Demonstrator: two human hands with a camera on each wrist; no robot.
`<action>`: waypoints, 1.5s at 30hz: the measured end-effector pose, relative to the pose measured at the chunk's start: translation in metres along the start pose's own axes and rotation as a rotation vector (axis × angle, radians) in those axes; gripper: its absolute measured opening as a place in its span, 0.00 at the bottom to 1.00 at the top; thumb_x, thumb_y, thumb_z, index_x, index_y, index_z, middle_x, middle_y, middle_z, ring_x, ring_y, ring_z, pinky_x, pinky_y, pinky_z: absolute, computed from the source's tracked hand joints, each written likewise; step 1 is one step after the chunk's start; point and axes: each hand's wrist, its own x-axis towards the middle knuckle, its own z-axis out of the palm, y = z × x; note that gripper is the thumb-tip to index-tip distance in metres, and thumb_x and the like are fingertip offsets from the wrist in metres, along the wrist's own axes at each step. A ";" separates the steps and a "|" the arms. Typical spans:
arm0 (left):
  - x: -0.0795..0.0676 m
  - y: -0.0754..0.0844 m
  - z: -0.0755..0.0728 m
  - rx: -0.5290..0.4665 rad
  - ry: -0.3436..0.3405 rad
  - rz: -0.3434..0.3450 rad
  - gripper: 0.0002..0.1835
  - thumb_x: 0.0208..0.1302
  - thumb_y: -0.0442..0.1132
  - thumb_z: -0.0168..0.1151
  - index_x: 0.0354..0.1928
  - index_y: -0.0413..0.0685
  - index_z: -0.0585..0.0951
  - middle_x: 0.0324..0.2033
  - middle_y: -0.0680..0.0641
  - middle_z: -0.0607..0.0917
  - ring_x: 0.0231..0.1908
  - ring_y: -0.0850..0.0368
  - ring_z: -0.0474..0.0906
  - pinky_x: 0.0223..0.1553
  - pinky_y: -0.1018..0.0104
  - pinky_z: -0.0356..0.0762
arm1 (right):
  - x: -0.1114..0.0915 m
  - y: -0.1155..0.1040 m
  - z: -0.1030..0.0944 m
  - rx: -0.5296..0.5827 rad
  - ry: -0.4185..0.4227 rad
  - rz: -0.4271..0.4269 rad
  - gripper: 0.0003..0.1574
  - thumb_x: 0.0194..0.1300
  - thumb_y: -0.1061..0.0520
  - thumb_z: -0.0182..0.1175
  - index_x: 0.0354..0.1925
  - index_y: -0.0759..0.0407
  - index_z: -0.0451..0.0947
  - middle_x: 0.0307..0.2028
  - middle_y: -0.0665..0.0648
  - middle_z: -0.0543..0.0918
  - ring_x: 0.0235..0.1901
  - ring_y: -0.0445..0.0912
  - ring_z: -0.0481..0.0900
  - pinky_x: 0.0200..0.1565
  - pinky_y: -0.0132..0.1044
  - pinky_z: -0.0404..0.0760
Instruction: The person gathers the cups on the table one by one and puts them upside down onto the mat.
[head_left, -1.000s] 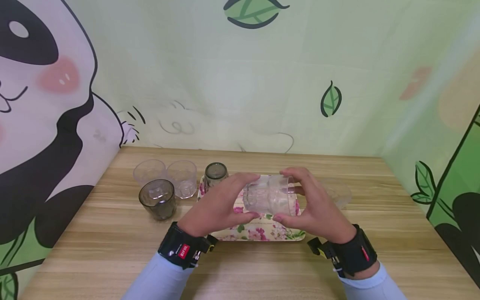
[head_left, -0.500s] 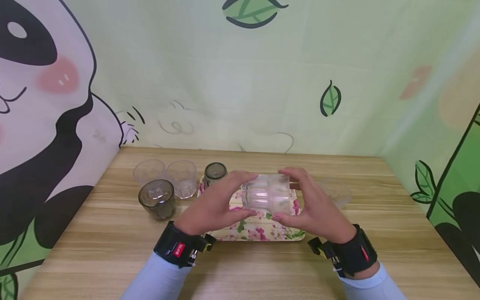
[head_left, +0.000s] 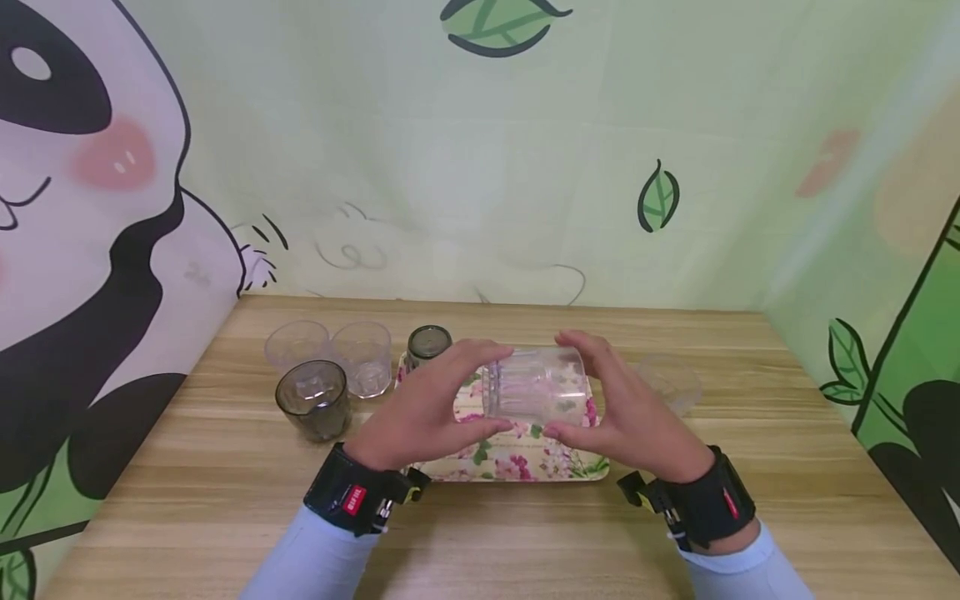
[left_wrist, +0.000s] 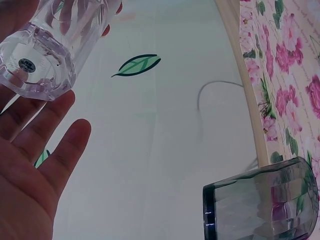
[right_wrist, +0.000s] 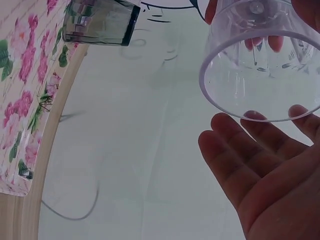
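Note:
A clear faceted drinking glass [head_left: 536, 387] lies sideways in the air between the two hands, over a flower-patterned tray [head_left: 517, 478]. Its thick base points left and its wide mouth right. My left hand [head_left: 423, 408] holds the base end between thumb and fingers; the left wrist view shows the fingertips along the underside of the base [left_wrist: 37, 62]. At the mouth end, my right hand [head_left: 633, 412] grips the glass with thumb and fingers apart, fingertips right at the rim [right_wrist: 203, 82] in the right wrist view. Inside, the glass looks empty.
On the tray's back left corner a smoky grey glass [head_left: 430, 343] stands upside down. Left of the tray are an upright smoky glass [head_left: 315, 404] and two clear ones [head_left: 294, 340]. Another clear glass [head_left: 675, 387] shows behind the right hand. A printed cloth [head_left: 480, 183] hangs behind the table.
Between the hands the clear glass has turned a little, its mouth rim now showing as a curve. The left hand has shifted slightly left; the other glasses and the tray stay put.

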 end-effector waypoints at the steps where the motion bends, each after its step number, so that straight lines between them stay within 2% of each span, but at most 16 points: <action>1: 0.000 0.000 0.000 0.002 0.002 0.000 0.41 0.57 0.50 0.74 0.71 0.51 0.68 0.62 0.45 0.80 0.62 0.54 0.76 0.65 0.53 0.81 | 0.000 0.000 0.000 -0.003 -0.001 0.002 0.66 0.51 0.49 0.78 0.77 0.47 0.48 0.70 0.67 0.67 0.63 0.62 0.75 0.55 0.61 0.87; 10: -0.001 -0.002 -0.001 0.038 0.002 -0.009 0.40 0.58 0.50 0.73 0.70 0.47 0.68 0.63 0.43 0.79 0.64 0.52 0.74 0.68 0.51 0.78 | 0.000 0.004 -0.001 -0.041 0.013 -0.004 0.62 0.54 0.50 0.76 0.76 0.51 0.50 0.70 0.65 0.68 0.66 0.59 0.71 0.63 0.63 0.81; 19: -0.001 -0.005 -0.001 0.077 0.004 -0.017 0.39 0.59 0.50 0.72 0.70 0.48 0.68 0.63 0.45 0.79 0.64 0.54 0.73 0.67 0.53 0.78 | -0.004 0.010 -0.002 -0.040 0.053 -0.022 0.55 0.59 0.55 0.72 0.75 0.56 0.53 0.69 0.66 0.67 0.66 0.60 0.71 0.62 0.62 0.81; 27: -0.002 -0.005 -0.001 0.068 -0.009 -0.048 0.39 0.59 0.49 0.72 0.70 0.50 0.68 0.64 0.46 0.77 0.64 0.54 0.73 0.66 0.54 0.80 | -0.004 0.009 -0.005 -0.059 0.024 -0.009 0.56 0.59 0.52 0.72 0.76 0.54 0.51 0.70 0.66 0.67 0.67 0.61 0.70 0.62 0.64 0.80; 37: -0.002 -0.004 -0.003 0.093 0.012 -0.030 0.40 0.56 0.44 0.73 0.70 0.47 0.68 0.64 0.44 0.77 0.65 0.53 0.72 0.66 0.53 0.79 | -0.002 0.005 -0.005 -0.067 0.003 -0.007 0.57 0.58 0.50 0.72 0.76 0.52 0.51 0.69 0.64 0.67 0.67 0.59 0.70 0.63 0.62 0.81; 45: -0.001 -0.005 -0.001 0.105 -0.015 -0.046 0.41 0.57 0.45 0.73 0.72 0.48 0.67 0.66 0.44 0.76 0.66 0.52 0.71 0.67 0.53 0.78 | -0.004 0.007 -0.005 -0.038 -0.033 0.019 0.57 0.59 0.49 0.72 0.77 0.48 0.50 0.71 0.64 0.66 0.67 0.60 0.72 0.62 0.64 0.81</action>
